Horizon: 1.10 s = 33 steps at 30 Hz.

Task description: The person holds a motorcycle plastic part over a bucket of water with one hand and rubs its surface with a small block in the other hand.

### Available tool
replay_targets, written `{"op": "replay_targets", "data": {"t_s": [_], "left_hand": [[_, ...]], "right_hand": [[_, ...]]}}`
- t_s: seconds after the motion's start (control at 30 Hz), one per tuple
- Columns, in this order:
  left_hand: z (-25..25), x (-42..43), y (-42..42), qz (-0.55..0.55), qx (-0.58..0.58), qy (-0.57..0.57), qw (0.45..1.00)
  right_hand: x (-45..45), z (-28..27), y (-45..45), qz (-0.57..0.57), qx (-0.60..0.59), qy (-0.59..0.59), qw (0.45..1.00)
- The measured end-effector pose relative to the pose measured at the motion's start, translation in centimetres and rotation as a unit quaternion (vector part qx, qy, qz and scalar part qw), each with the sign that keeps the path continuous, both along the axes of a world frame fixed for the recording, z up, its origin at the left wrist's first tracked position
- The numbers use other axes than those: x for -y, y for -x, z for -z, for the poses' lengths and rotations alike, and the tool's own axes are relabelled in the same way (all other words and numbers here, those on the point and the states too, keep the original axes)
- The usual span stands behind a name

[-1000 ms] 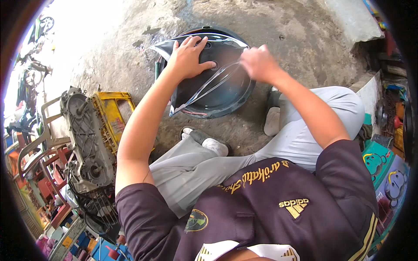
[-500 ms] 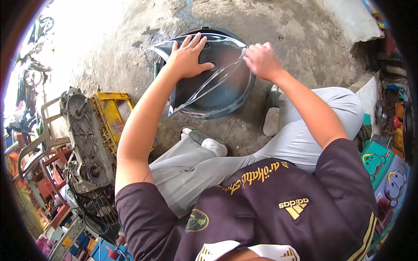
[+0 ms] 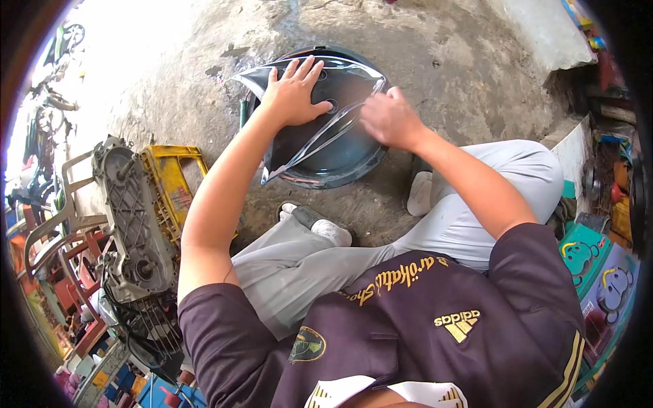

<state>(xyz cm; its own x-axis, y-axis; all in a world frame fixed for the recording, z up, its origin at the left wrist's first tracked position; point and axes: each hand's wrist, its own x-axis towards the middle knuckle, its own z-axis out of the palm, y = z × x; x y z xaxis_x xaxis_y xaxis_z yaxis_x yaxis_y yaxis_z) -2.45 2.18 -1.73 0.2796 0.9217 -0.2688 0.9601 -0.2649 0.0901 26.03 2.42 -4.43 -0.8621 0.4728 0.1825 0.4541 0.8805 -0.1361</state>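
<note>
A dark, pointed vehicle part [image 3: 292,136], like a headlamp unit, with glossy clear edges and round openings lies across a round black basin [image 3: 347,178]. My left hand [image 3: 292,94] rests flat on the part's dark face, fingers spread, with the thumb beside a round opening. My right hand [image 3: 391,119] is closed, knuckles up, at the right end of the part, over the basin's right side. Its fingertips are hidden and slightly blurred, so whatever they grip cannot be made out.
On the left stand a metal engine casing [image 3: 139,217] and a yellow plastic crate [image 3: 178,183] on the concrete floor [image 3: 476,75]. My sandalled feet [image 3: 330,230] are close to the basin. Boxes with cartoon faces [image 3: 581,258] are at the right.
My right hand has moved down and to the left, from the part's right tip to over the basin. My left hand stays on the part, and the basin looks slightly shifted.
</note>
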Motion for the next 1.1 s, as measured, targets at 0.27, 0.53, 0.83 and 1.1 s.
{"op": "replay_targets", "data": {"t_s": [0.27,0.53,0.83,1.1], "left_hand": [[-0.2,0.5,-0.2,0.001,0.008,-0.025,1.000],[-0.5,0.6,-0.3,0.003,0.006,-0.022,1.000],[-0.6,0.7,-0.2,0.001,0.014,-0.025,1.000],[-0.2,0.9,0.0,0.010,0.012,-0.041,0.999]], "right_hand": [[-0.5,1.3,0.0,0.036,-0.030,0.021,0.999],[-1.6,0.7,-1.4,0.097,-0.066,0.015,0.993],[-1.5,1.1,-0.7,0.087,-0.069,0.014,0.994],[-2.3,0.8,-1.3,0.115,-0.049,0.019,0.992]]}}
